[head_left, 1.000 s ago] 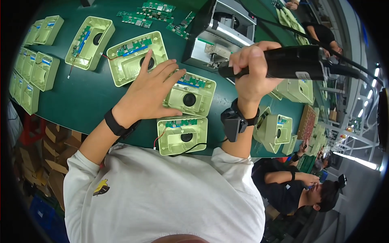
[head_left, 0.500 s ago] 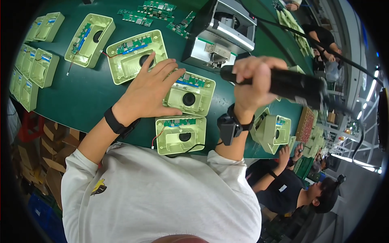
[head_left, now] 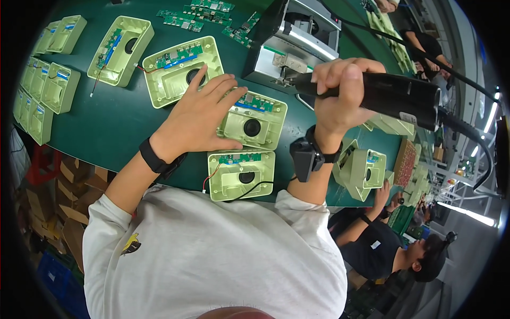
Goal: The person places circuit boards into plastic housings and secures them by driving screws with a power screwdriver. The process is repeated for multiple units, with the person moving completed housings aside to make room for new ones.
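Observation:
My right hand [head_left: 342,95] is wrapped round a black electric screwdriver [head_left: 401,98], held nearly level with its cable running off to the right. The screwdriver's nose is at the front of a silver-and-black screw feeder [head_left: 281,58]; whether its tip touches the feeder is hidden. My left hand [head_left: 196,119] has its fingers spread, lying across the left edge of a pale green plastic housing [head_left: 273,127]. Inside that housing are a green circuit board and a black round speaker. Another such housing [head_left: 154,87] lies just beyond my left fingers, and a third housing [head_left: 241,191] is close to my body.
Loose circuit boards [head_left: 207,13] lie at the table's far side. More green housings [head_left: 61,87] stand at the left, others at the right beside a co-worker [head_left: 372,250]. A black cable [head_left: 414,50] crosses the upper right. Cardboard boxes [head_left: 74,186] sit below the table's left edge.
My right hand has brought the screwdriver's nose to the screw feeder, and the motion blur is gone. My left hand stays on the housing. The whole view has shifted slightly.

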`<control>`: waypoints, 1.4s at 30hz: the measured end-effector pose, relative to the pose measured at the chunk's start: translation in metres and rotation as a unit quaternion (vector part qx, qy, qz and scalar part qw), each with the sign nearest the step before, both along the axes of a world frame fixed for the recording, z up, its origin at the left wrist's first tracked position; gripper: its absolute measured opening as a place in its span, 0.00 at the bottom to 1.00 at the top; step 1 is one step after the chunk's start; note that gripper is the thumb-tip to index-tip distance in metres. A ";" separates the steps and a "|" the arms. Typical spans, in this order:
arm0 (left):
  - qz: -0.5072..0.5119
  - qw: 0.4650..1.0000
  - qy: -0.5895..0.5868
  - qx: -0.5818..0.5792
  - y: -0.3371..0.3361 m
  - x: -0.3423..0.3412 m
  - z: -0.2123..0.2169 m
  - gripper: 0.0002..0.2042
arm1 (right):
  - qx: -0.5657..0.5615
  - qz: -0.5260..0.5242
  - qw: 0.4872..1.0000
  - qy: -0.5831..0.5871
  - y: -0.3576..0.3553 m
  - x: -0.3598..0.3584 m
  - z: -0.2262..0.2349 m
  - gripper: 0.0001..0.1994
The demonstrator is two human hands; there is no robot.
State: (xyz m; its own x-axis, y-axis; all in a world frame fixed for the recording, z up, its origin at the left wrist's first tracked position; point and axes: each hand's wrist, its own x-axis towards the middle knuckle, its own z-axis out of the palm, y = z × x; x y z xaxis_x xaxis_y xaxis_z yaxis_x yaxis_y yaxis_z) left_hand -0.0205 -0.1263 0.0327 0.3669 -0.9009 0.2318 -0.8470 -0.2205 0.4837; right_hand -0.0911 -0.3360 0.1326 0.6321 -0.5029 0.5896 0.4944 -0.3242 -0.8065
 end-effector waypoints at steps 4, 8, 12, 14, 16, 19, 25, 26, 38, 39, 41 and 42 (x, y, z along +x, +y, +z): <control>0.001 1.000 -0.001 -0.002 -0.001 -0.001 -0.001 0.50 | 0.022 0.022 0.999 -0.006 0.001 -0.014 -0.003 0.09; 0.004 1.000 -0.019 -0.008 0.001 0.001 -0.003 0.50 | 0.053 0.054 0.997 0.014 0.008 -0.025 -0.013 0.09; 0.006 1.000 -0.016 -0.003 -0.001 -0.001 -0.003 0.49 | 0.040 0.032 0.997 0.050 0.011 -0.031 -0.033 0.09; 0.006 1.000 -0.012 -0.005 -0.001 -0.001 -0.004 0.49 | 0.039 0.031 0.998 0.048 0.013 -0.031 -0.035 0.09; 0.006 1.000 -0.008 -0.011 -0.001 0.000 -0.004 0.49 | 0.035 0.028 0.998 0.041 0.014 -0.030 -0.037 0.10; 0.004 1.000 -0.006 -0.005 0.000 0.000 -0.003 0.49 | 0.044 0.028 0.998 0.038 0.016 -0.029 -0.039 0.09; -0.016 1.000 0.014 -0.002 0.009 0.006 0.008 0.51 | 0.073 0.056 0.996 0.002 0.012 -0.038 -0.043 0.09; -0.025 1.000 0.011 0.013 0.012 0.010 0.010 0.52 | 0.068 0.046 0.997 0.016 0.011 -0.040 -0.042 0.08; -0.033 0.999 0.028 -0.016 -0.008 -0.003 0.002 0.52 | 0.006 0.011 1.000 -0.020 -0.007 0.006 0.003 0.08; -0.033 0.999 0.037 -0.015 -0.006 -0.001 0.002 0.52 | 0.013 0.023 1.000 -0.006 -0.007 0.003 0.003 0.08; -0.033 0.998 0.048 -0.012 -0.003 0.001 0.002 0.51 | 0.021 0.036 0.999 0.009 0.000 -0.004 0.001 0.08; -0.033 0.998 0.048 -0.013 -0.003 0.000 0.001 0.50 | 0.027 0.051 0.998 0.014 0.007 -0.008 -0.002 0.08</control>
State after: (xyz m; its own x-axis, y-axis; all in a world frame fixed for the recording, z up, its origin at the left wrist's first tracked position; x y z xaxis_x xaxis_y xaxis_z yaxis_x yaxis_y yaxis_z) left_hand -0.0202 -0.1290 0.0341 0.3291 -0.9178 0.2220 -0.8092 -0.1528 0.5674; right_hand -0.0994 -0.3285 0.1307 0.6974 -0.4647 0.5456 0.5004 -0.2293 -0.8349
